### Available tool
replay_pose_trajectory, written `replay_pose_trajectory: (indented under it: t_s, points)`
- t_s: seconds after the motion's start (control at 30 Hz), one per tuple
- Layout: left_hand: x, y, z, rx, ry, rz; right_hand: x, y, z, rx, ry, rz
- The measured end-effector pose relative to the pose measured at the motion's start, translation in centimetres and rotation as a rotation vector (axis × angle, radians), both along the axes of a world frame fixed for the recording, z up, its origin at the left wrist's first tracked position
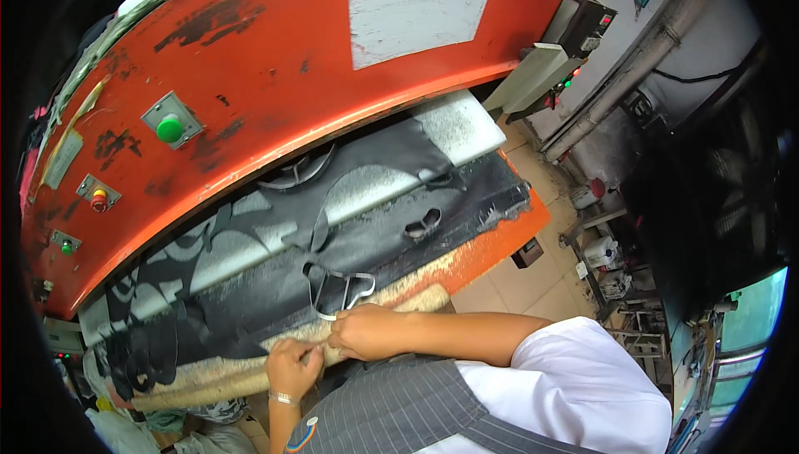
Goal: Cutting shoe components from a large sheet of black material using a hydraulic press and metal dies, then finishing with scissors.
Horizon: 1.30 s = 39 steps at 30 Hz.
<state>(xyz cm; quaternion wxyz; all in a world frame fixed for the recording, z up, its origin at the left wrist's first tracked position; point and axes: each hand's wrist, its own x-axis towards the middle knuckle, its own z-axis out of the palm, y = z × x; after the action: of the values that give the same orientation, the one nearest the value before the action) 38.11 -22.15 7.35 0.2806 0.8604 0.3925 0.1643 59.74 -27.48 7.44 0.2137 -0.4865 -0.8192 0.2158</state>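
Both hands are close together at the front edge of the press bed, above a pale padded roll (208,387). My left hand (291,368), with a bracelet at the wrist, has its fingers curled in. My right hand (366,332) is closed, its knuckles by the metal cutting die (348,275) that stands on the black sheet material (250,292). Whatever the fingers pinch is hidden or too small to name. Farther back, a smaller cutting die (423,223) lies on the black sheet. Cut-out black sheet (387,150) covers part of a white cutting board (466,125).
The orange press beam (275,63) spans the far side, with a green button (170,129) and a red knob (100,200). Another die (304,173) sits partly beneath it. A control box (574,25) is at the right, and a bench with clutter (612,258) stands beyond the tiled floor.
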Motion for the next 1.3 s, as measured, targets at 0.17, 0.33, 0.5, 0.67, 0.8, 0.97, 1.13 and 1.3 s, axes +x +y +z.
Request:
replay_pose_trajectory:
  t_s: [0.17, 0.33, 0.5, 0.67, 0.8, 0.97, 1.13, 1.3]
  points:
    - [-0.1, 2.2, 0.9, -0.217, 0.091, -0.079, 8.1, 10.1, 2.6, 0.227, 0.010, -0.167]
    - [1.1, -0.1, 1.1, -0.431, 0.029, -0.004, 12.2, 14.8, -1.5, 0.232, -0.277, -0.349]
    - [2.3, 3.7, 0.7, -0.592, -0.110, 0.028, 15.0, 18.5, -1.0, 0.166, -0.216, -0.105]
    - [3.6, 6.0, -1.5, -0.781, -0.540, 0.233, 11.7, 14.4, 0.7, 0.333, -0.088, -0.208]
    - [6.8, 6.8, 0.6, -1.029, -1.227, 0.256, 7.0, 9.2, 2.3, 0.325, 0.261, -0.227]
    - [7.9, 5.1, 4.3, -1.021, -1.397, 0.251, 3.0, 5.4, 4.0, 0.292, 0.236, -0.323]
    - [4.6, 3.2, 5.2, -1.048, -1.382, 0.223, 1.1, 2.3, 4.8, 0.221, 0.145, -0.202]
    - [3.9, 1.1, 6.3, -1.034, -1.405, 0.164, 0.9, -0.2, 6.0, 0.182, 0.143, -0.105]
